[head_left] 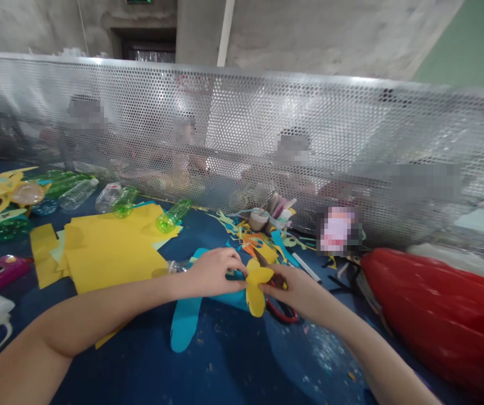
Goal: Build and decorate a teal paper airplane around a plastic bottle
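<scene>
Paper cutout (255,289), yellow and lobed, is held just above the blue table (225,371) between both hands, the left hand (212,274) pinching its left edge with closed fingers. The right hand (299,292) is closed around red-handled scissors (283,314), whose blades meet the cutout's top. A teal strip (185,320) lies beneath, with yellow sheets (111,247) and green bottles (172,216) further left.

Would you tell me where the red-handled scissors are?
Head view, just right of centre: the red-handled scissors are in the right hand, blades at the yellow cut-out the left hand holds.
</scene>
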